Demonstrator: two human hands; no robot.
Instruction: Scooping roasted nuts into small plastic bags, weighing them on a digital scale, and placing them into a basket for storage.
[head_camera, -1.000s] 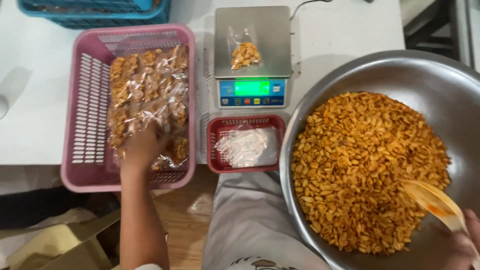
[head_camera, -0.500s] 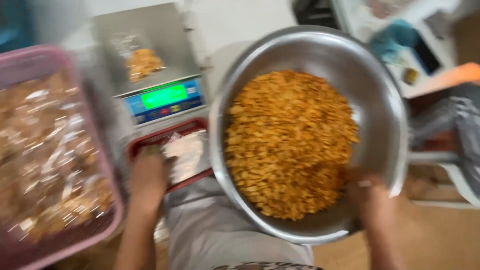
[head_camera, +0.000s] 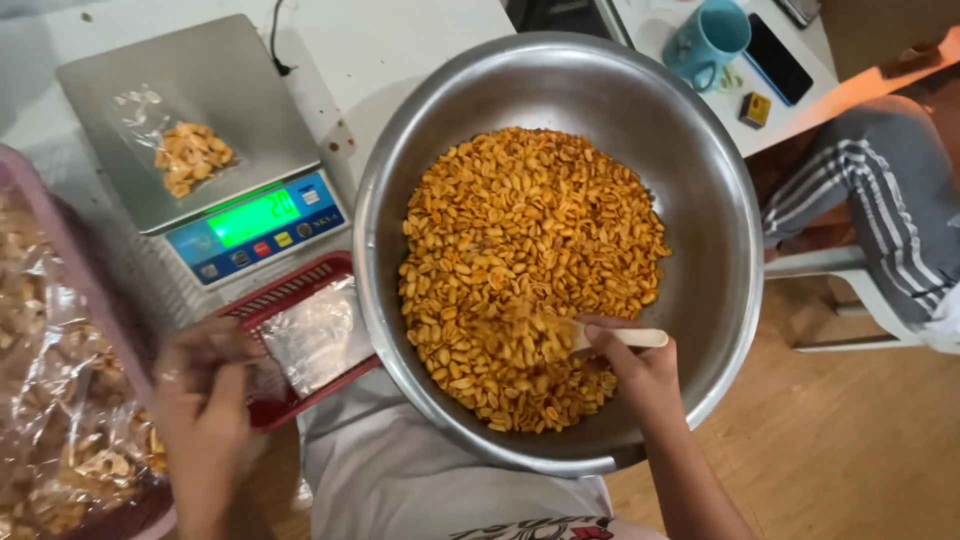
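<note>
Two hands working: right hand (head_camera: 640, 365), grip clamped on a pale scoop (head_camera: 600, 338) dug into orange peanuts (head_camera: 520, 260) in the steel bowl (head_camera: 700, 200). Left hand (head_camera: 200, 400) at the red basket (head_camera: 275, 300) of clear bags (head_camera: 310, 335), blurred, grip unclear. Scale (head_camera: 200, 150) on bench.

A small clear plastic bag of orange nuts (head_camera: 180, 150) lies on the scale's steel plate at far left. The scale's screen (head_camera: 253, 218) glows green in a blue panel below it. Empty clear bags (head_camera: 310, 335) fill a red basket nearer. Filled clear bags (head_camera: 55, 400) pile at near left.
</note>
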